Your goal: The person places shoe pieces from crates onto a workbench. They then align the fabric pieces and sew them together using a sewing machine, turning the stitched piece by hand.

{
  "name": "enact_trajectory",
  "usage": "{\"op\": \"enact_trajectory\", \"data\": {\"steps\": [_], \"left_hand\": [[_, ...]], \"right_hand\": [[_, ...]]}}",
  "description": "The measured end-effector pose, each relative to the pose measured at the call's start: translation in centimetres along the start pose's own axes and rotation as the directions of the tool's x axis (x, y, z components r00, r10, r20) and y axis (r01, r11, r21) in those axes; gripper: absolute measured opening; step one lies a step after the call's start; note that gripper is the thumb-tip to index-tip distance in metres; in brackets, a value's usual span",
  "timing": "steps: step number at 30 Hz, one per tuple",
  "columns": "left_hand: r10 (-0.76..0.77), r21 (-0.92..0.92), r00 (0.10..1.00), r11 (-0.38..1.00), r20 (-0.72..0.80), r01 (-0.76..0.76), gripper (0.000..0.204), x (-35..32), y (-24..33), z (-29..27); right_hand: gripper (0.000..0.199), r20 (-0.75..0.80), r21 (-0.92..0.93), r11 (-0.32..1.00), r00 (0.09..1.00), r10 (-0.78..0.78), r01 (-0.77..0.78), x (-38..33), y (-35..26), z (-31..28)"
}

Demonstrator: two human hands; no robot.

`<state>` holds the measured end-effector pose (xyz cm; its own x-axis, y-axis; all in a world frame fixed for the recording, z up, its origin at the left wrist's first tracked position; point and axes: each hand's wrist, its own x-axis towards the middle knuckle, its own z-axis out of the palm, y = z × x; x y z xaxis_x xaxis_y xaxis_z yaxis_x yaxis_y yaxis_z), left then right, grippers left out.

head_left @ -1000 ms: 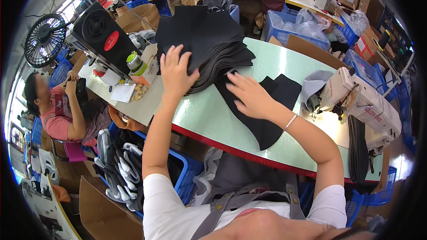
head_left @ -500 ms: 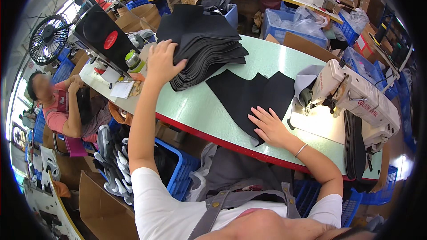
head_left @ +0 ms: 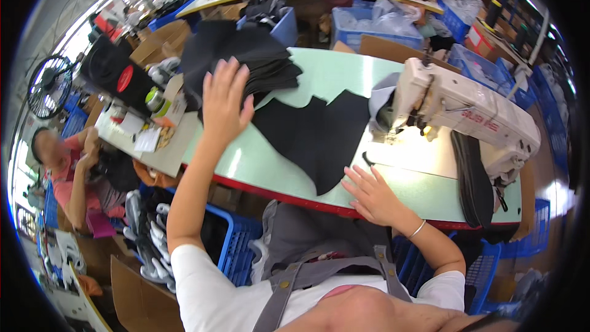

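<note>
Black fabric piece (head_left: pixel 319 138) long axis front-back, tip twd person.

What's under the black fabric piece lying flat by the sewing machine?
The black fabric piece lies on the pale green table. Anything beneath it is covered. The right hand rests beside its near tip.

Work surface: pale green sewing table (head_left: pixel 279 163) with a red front edge, curving across the view. On it, far left corner: stack of black fabric pieces (head_left: pixel 258 61), edges fanned out. Centre: single flat black fabric panel (head_left: pixel 319 138), lying apart from the stack, its lower tip near the front edge. Right: white industrial sewing machine (head_left: pixel 467 110), mounted on the table, lamp lighting the tabletop under its head; panel's right edge reaches the needle area. Small dark item (head_left: pixel 367 161) beside the panel's right edge, too small to identify.
</note>
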<state>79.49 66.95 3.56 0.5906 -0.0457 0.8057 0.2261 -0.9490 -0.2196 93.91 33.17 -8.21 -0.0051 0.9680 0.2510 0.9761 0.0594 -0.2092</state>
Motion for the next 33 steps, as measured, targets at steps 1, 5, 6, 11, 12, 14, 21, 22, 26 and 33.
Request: {"op": "enact_trajectory", "data": {"steps": [1,5,6,11,12,14,21,22,26,33], "left_hand": [[0.056,-0.086,0.997,0.995,0.060,-0.050,0.056,0.2,1.8,0.3],[0.375,-0.451,0.909,0.853,0.182,-0.262,0.042,0.8,9.0,3.9],[0.429,-0.560,0.876,0.791,0.221,-0.246,0.039,0.7,10.5,5.2],[0.428,-0.485,0.738,0.860,0.522,-0.156,0.046,-0.4,14.7,12.8],[0.443,-0.499,0.742,0.850,0.502,-0.170,0.046,-1.4,15.2,13.6],[0.197,-0.356,0.719,0.932,0.666,0.075,0.060,-3.3,15.9,14.6],[0.099,-0.269,0.647,0.948,0.756,0.169,0.072,-5.2,19.1,11.7],[0.096,-0.238,0.609,0.958,0.787,0.157,0.074,-4.9,19.6,11.0],[0.208,-0.309,0.645,0.950,0.735,0.047,0.064,-2.4,18.5,10.8],[0.134,-0.500,0.924,0.863,0.357,0.068,0.021,-1.3,18.3,17.2]], "right_hand": [[0.053,0.010,0.000,0.999,0.999,0.034,-0.034,-1.0,0.0,-0.4],[0.047,-0.123,0.006,0.995,0.987,0.100,-0.100,-4.5,0.4,-1.8],[0.047,-0.108,0.011,0.992,0.986,0.130,-0.129,-5.3,0.4,-2.1],[0.039,-0.195,-0.055,0.971,0.956,0.218,-0.233,-9.3,0.6,-3.6],[0.038,-0.214,-0.088,0.960,0.946,0.243,-0.267,-10.2,0.8,-4.1],[0.037,-0.270,-0.141,0.939,0.924,0.269,-0.315,-12.0,1.7,-5.3],[0.032,-0.504,-0.184,0.710,0.685,0.526,-0.680,-16.6,8.8,-9.0],[0.033,-0.508,-0.158,0.658,0.631,0.585,-0.737,-17.0,10.0,-9.4],[0.042,-0.449,-0.149,0.527,0.532,0.718,-0.837,-16.9,14.2,-9.9],[0.044,-0.365,-0.335,0.379,0.490,0.792,-0.862,-14.8,17.0,-10.2]]}}
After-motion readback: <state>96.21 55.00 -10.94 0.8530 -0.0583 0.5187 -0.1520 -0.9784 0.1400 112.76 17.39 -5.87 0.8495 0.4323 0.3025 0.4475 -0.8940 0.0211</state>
